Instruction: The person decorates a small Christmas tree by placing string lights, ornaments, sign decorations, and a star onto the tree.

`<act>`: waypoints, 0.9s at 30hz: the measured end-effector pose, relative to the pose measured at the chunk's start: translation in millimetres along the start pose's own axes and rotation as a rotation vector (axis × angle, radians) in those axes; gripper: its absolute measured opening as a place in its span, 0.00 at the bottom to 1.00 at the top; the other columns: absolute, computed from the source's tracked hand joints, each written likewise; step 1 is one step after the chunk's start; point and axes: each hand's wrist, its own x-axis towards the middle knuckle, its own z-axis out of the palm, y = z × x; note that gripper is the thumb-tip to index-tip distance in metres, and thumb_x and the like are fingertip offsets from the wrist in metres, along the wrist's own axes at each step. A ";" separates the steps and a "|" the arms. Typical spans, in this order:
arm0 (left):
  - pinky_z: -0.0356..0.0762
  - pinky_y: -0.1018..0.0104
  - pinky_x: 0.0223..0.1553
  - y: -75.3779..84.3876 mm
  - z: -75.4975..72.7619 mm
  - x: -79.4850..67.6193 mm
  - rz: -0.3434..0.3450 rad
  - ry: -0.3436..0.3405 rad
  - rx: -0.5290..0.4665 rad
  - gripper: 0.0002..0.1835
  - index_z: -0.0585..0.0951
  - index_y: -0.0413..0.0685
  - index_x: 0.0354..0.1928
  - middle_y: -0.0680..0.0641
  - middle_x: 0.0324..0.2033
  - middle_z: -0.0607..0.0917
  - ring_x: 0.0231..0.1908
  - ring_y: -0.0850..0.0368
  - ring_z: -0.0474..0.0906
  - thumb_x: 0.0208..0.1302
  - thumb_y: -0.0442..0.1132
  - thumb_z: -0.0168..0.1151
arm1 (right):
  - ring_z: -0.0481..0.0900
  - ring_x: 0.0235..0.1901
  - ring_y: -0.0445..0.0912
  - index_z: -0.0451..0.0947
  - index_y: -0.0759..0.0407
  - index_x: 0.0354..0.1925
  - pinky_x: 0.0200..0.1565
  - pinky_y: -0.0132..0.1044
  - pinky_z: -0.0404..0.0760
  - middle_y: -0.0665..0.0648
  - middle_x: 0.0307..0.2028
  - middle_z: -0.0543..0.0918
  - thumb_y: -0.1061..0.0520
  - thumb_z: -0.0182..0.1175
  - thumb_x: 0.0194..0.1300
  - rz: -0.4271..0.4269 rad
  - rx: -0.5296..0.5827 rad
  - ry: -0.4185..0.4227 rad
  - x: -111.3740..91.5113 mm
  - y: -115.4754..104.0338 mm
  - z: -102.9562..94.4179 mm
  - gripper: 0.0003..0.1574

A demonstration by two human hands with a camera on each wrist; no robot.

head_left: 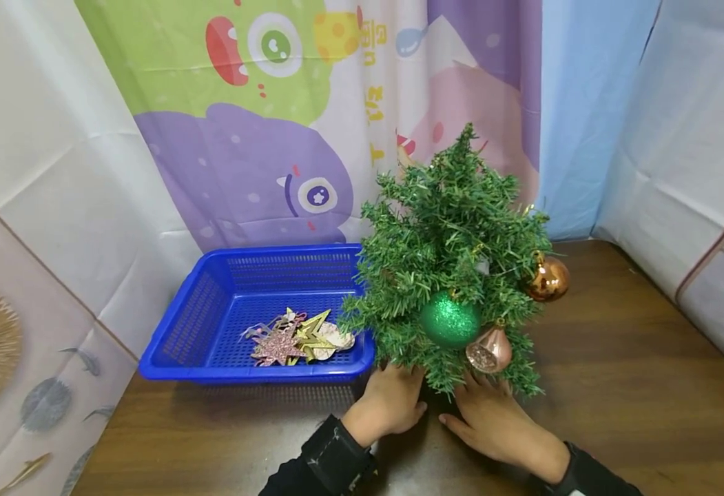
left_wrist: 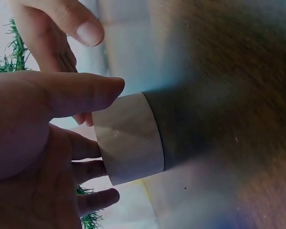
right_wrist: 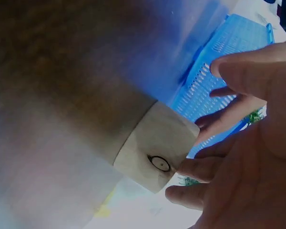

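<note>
A small artificial Christmas tree [head_left: 448,213] stands on the table, its lower branches hiding its foot in the head view. Under them, my left hand [head_left: 392,399] and right hand [head_left: 494,413] reach in from either side. The left wrist view shows the pale base [left_wrist: 131,138] with my left fingers extended to its edge and the thumb close by. In the right wrist view, straight right fingertips touch the same base [right_wrist: 143,138], which bears a small round mark. A glittery green ball [head_left: 450,320], a pink bauble [head_left: 490,350] and a copper bauble [head_left: 549,279] hang on the tree.
Left of the tree sits a blue plastic basket [head_left: 250,373], close against the branches. Inside lie several flat ornaments, among them a pink glitter star [head_left: 280,343] and a gold star [head_left: 315,335]. A patterned curtain [head_left: 244,158] hangs behind the wooden table [head_left: 634,358].
</note>
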 end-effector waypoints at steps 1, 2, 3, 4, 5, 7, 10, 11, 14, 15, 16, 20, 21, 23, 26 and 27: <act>0.77 0.56 0.42 -0.2 0.3 -1.1 -0.002 -0.003 -0.012 0.30 0.72 0.49 0.63 0.49 0.51 0.80 0.51 0.50 0.75 0.62 0.54 0.62 | 0.70 0.56 0.66 0.77 0.68 0.48 0.44 0.70 0.69 0.73 0.56 0.72 0.43 0.58 0.66 -0.006 0.000 -0.002 -0.3 -0.1 -0.7 0.29; 0.77 0.56 0.41 -0.4 0.6 -2.1 -0.004 -0.009 -0.020 0.29 0.72 0.49 0.63 0.48 0.51 0.81 0.51 0.50 0.75 0.63 0.54 0.61 | 0.70 0.56 0.66 0.77 0.69 0.48 0.44 0.70 0.69 0.73 0.55 0.73 0.43 0.58 0.66 -0.011 -0.001 -0.005 -0.7 -0.2 -1.3 0.29; 0.77 0.56 0.41 -0.6 0.9 -2.6 -0.003 -0.010 -0.025 0.29 0.72 0.49 0.63 0.48 0.51 0.80 0.51 0.50 0.75 0.63 0.54 0.61 | 0.70 0.56 0.66 0.78 0.69 0.47 0.44 0.70 0.69 0.73 0.55 0.73 0.43 0.58 0.65 -0.015 -0.007 -0.005 -1.2 -0.4 -2.0 0.29; 0.77 0.56 0.41 -0.7 1.2 -3.0 -0.001 -0.015 -0.024 0.29 0.72 0.49 0.63 0.48 0.52 0.80 0.51 0.49 0.75 0.63 0.54 0.60 | 0.70 0.55 0.66 0.78 0.69 0.47 0.44 0.70 0.69 0.73 0.55 0.74 0.43 0.59 0.65 -0.020 -0.013 -0.004 -1.5 -0.5 -2.4 0.29; 0.77 0.56 0.41 -0.9 1.1 -3.4 0.000 -0.020 -0.021 0.29 0.72 0.49 0.63 0.48 0.52 0.80 0.51 0.49 0.75 0.64 0.54 0.60 | 0.70 0.55 0.66 0.78 0.69 0.46 0.44 0.70 0.69 0.73 0.54 0.74 0.43 0.59 0.65 -0.026 -0.018 -0.002 -1.9 -0.7 -2.9 0.29; 0.77 0.57 0.41 -1.3 0.6 -4.0 0.005 -0.032 -0.017 0.29 0.72 0.50 0.64 0.48 0.52 0.80 0.51 0.50 0.75 0.64 0.54 0.59 | 0.71 0.55 0.66 0.79 0.69 0.44 0.43 0.71 0.69 0.73 0.53 0.75 0.43 0.59 0.64 -0.035 -0.035 0.012 -2.7 -0.7 -3.8 0.28; 0.78 0.58 0.39 -2.2 -0.8 -5.0 0.013 -0.020 -0.022 0.29 0.73 0.49 0.64 0.48 0.50 0.81 0.49 0.50 0.76 0.64 0.53 0.59 | 0.71 0.55 0.65 0.80 0.66 0.40 0.44 0.71 0.68 0.69 0.49 0.78 0.44 0.60 0.64 -0.056 -0.054 0.045 -3.3 -0.6 -3.9 0.25; 0.79 0.58 0.39 -2.5 -1.2 -5.3 0.016 -0.016 -0.024 0.29 0.73 0.50 0.64 0.48 0.50 0.81 0.49 0.50 0.76 0.64 0.53 0.59 | 0.70 0.55 0.65 0.81 0.65 0.39 0.44 0.71 0.68 0.67 0.47 0.79 0.45 0.60 0.64 -0.061 -0.059 0.057 -3.7 -0.5 -3.9 0.23; 0.79 0.58 0.42 -3.4 -2.2 -6.4 0.028 0.002 -0.033 0.29 0.73 0.50 0.64 0.49 0.51 0.81 0.50 0.49 0.76 0.63 0.53 0.60 | 0.71 0.55 0.63 0.81 0.62 0.36 0.45 0.71 0.67 0.63 0.41 0.81 0.45 0.62 0.63 -0.086 -0.081 0.102 -4.5 0.1 -2.4 0.20; 0.78 0.59 0.43 -3.5 -2.1 -6.6 0.030 0.002 -0.035 0.29 0.73 0.50 0.64 0.49 0.52 0.81 0.52 0.49 0.76 0.63 0.53 0.60 | 0.71 0.54 0.63 0.81 0.62 0.37 0.45 0.71 0.67 0.62 0.40 0.81 0.45 0.62 0.62 -0.091 -0.088 0.114 -4.8 0.2 -1.9 0.19; 0.78 0.59 0.44 -3.6 -2.2 -6.8 0.033 0.004 -0.037 0.30 0.72 0.50 0.64 0.50 0.54 0.80 0.53 0.49 0.75 0.63 0.53 0.60 | 0.71 0.54 0.62 0.81 0.62 0.38 0.45 0.71 0.67 0.61 0.41 0.81 0.45 0.62 0.62 -0.096 -0.100 0.130 -5.0 0.3 -1.4 0.20; 0.78 0.57 0.46 -3.8 -2.7 -6.3 0.034 -0.006 -0.060 0.31 0.70 0.50 0.66 0.49 0.56 0.79 0.56 0.48 0.73 0.63 0.53 0.60 | 0.72 0.53 0.63 0.81 0.61 0.38 0.46 0.71 0.67 0.61 0.39 0.82 0.45 0.62 0.62 -0.105 -0.127 0.160 -4.6 1.3 -0.4 0.19; 0.78 0.56 0.46 -3.8 -2.7 -5.9 0.032 -0.019 -0.064 0.31 0.71 0.50 0.66 0.49 0.55 0.79 0.56 0.48 0.74 0.64 0.54 0.60 | 0.73 0.53 0.63 0.82 0.61 0.39 0.46 0.71 0.66 0.62 0.39 0.82 0.45 0.61 0.62 -0.103 -0.131 0.160 -4.4 1.6 -0.4 0.20; 0.78 0.54 0.45 -3.3 -3.2 -5.1 0.024 -0.046 -0.078 0.30 0.72 0.51 0.65 0.48 0.54 0.80 0.55 0.48 0.74 0.64 0.54 0.59 | 0.73 0.52 0.65 0.82 0.61 0.38 0.46 0.72 0.66 0.64 0.40 0.82 0.45 0.61 0.63 -0.099 -0.134 0.161 -4.3 2.4 -0.2 0.20; 0.76 0.52 0.47 -6.3 -2.8 -4.1 0.032 -0.082 -0.075 0.28 0.73 0.51 0.64 0.47 0.55 0.79 0.56 0.49 0.73 0.65 0.55 0.58 | 0.71 0.54 0.68 0.79 0.65 0.50 0.47 0.74 0.63 0.68 0.51 0.78 0.45 0.62 0.62 -0.069 -0.138 0.184 -4.4 -1.0 1.0 0.27; 0.75 0.51 0.48 -7.8 -2.4 -4.2 0.037 -0.089 -0.072 0.28 0.73 0.51 0.64 0.47 0.56 0.78 0.57 0.49 0.72 0.65 0.55 0.58 | 0.71 0.55 0.68 0.78 0.65 0.52 0.47 0.74 0.62 0.69 0.53 0.77 0.46 0.62 0.62 -0.060 -0.141 0.194 -4.3 -2.9 1.6 0.29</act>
